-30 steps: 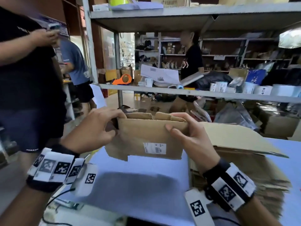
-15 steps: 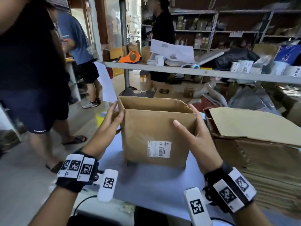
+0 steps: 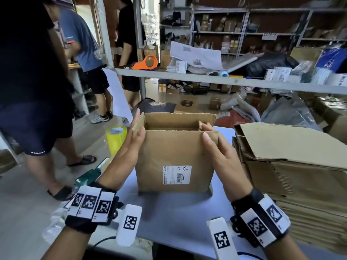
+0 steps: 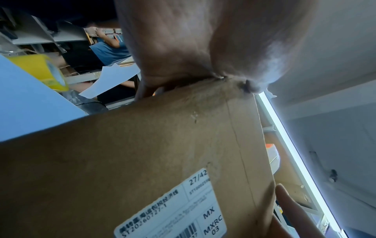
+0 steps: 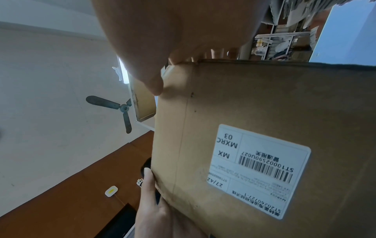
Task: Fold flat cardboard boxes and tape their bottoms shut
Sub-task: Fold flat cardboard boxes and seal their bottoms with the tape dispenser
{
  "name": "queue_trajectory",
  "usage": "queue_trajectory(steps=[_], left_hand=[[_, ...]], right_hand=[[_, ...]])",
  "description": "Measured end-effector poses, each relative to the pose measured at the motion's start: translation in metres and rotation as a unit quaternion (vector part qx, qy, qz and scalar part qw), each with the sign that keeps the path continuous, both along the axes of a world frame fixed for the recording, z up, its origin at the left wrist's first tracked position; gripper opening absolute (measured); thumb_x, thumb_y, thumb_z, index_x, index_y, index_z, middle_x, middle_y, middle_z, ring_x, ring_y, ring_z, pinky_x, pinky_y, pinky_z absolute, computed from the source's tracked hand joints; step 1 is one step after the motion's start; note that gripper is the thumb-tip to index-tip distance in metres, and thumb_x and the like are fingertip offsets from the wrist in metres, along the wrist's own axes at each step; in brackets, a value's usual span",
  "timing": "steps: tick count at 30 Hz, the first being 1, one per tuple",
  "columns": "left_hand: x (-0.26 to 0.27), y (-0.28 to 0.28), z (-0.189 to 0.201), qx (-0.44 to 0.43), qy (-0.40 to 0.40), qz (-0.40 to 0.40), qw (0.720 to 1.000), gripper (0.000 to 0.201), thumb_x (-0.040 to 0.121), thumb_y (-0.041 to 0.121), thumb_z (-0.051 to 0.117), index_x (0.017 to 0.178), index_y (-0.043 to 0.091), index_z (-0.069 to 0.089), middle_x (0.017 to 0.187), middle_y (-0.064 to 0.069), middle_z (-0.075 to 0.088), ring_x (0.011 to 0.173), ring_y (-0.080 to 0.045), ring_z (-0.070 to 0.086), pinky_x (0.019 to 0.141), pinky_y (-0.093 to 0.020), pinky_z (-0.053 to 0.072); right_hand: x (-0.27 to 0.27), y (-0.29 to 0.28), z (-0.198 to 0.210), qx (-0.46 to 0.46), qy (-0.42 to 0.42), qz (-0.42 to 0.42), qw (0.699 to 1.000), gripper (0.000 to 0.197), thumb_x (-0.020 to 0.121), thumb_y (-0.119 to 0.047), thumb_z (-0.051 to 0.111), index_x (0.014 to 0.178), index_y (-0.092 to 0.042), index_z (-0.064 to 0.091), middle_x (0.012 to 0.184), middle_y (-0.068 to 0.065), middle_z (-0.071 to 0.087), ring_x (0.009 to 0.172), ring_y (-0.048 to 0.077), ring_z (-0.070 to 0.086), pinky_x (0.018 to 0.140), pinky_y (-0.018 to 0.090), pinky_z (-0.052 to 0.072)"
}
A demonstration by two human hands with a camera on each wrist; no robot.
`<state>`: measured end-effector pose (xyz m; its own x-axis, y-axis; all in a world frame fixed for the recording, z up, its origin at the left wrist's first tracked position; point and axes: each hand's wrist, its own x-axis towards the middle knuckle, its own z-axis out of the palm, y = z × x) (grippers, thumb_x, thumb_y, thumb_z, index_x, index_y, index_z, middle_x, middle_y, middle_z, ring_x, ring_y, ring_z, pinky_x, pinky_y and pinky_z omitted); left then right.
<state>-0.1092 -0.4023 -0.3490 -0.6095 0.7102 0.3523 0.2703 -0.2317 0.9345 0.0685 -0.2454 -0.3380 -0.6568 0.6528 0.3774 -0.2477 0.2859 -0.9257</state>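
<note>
A brown cardboard box (image 3: 174, 151) with a white barcode label stands upright on the pale blue table (image 3: 178, 212), its top open. My left hand (image 3: 138, 124) lies flat against the box's left side, fingers straight, thumb on the near face. My right hand (image 3: 205, 131) holds the upper right corner, thumb on the near face and fingertips curled over the right wall into the box. The left wrist view shows the left hand (image 4: 203, 48) on the box (image 4: 142, 153) edge. In the right wrist view the right hand (image 5: 173, 40) meets the box (image 5: 264, 104). The box bottom is hidden.
A tall stack of flat cardboard (image 3: 291, 166) fills the table's right side. A yellow tape roll (image 3: 116, 136) sits left of the box. An orange tape dispenser (image 3: 146, 62) lies on the shelf rail (image 3: 225, 80) behind. People (image 3: 33, 81) stand at the left.
The box went from held up and half flat to standing squared open on the table. Both hands slid up its sides, and my right fingertips now hook over the right wall.
</note>
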Motion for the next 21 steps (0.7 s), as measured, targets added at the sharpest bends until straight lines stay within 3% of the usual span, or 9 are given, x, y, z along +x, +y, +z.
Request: queue_trajectory(steps=[5,9,12,15,18,21], left_hand=[[-0.001,0.002,0.003,0.003,0.001,0.005,1.0,0.062,0.084,0.081,0.044,0.143,0.066,0.028,0.154,0.037,0.028,0.147,0.005,0.022,0.124,-0.046,0.014],[-0.002,0.003,0.002,0.007,-0.001,0.007,1.0,0.061,0.085,0.079,0.043,0.143,0.064,0.03,0.156,0.034,0.028,0.148,0.004,0.022,0.124,-0.046,0.014],[-0.001,0.004,0.002,0.014,-0.01,0.004,1.0,0.057,0.09,0.074,0.04,0.144,0.065,0.027,0.157,0.032,0.028,0.148,0.001,0.022,0.124,-0.046,0.014],[-0.002,0.007,0.004,0.032,-0.042,0.013,0.999,0.051,0.095,0.071,0.031,0.145,0.062,0.03,0.156,0.028,0.032,0.145,0.002,0.031,0.122,-0.041,0.023],[-0.003,0.01,0.006,0.042,-0.07,0.026,0.996,0.05,0.096,0.073,0.027,0.144,0.061,0.034,0.149,0.029,0.044,0.135,0.005,0.045,0.115,-0.037,0.034],[-0.004,0.013,0.005,0.061,-0.08,0.037,0.994,0.042,0.102,0.062,0.031,0.143,0.06,0.038,0.154,0.024,0.039,0.141,0.001,0.039,0.12,-0.039,0.028]], right_hand=[[-0.001,0.005,-0.004,-0.007,-0.007,0.006,1.0,0.032,0.092,-0.05,0.058,0.109,-0.03,0.077,0.134,-0.018,0.066,0.131,-0.002,0.053,0.119,0.041,0.037],[-0.002,0.006,-0.006,0.014,-0.006,-0.011,1.0,0.026,0.098,-0.046,0.058,0.103,-0.032,0.079,0.119,-0.013,0.073,0.118,0.006,0.063,0.108,0.045,0.047],[-0.002,0.007,-0.007,0.025,-0.022,-0.018,0.999,0.036,0.093,-0.057,0.055,0.101,-0.032,0.08,0.118,-0.012,0.072,0.12,0.009,0.061,0.107,0.043,0.048],[-0.001,0.012,-0.006,-0.002,-0.049,-0.027,0.998,0.058,0.092,-0.069,0.04,0.115,-0.03,0.077,0.128,-0.014,0.069,0.128,0.003,0.056,0.115,0.037,0.04],[0.0,0.015,-0.003,-0.03,-0.052,-0.01,0.998,0.062,0.104,-0.06,0.027,0.119,-0.023,0.075,0.119,-0.012,0.074,0.119,0.002,0.063,0.103,0.028,0.043],[0.001,0.014,-0.004,-0.036,-0.036,0.007,0.999,0.049,0.11,-0.045,0.033,0.114,-0.025,0.077,0.117,-0.013,0.075,0.116,0.001,0.064,0.096,0.024,0.042]])
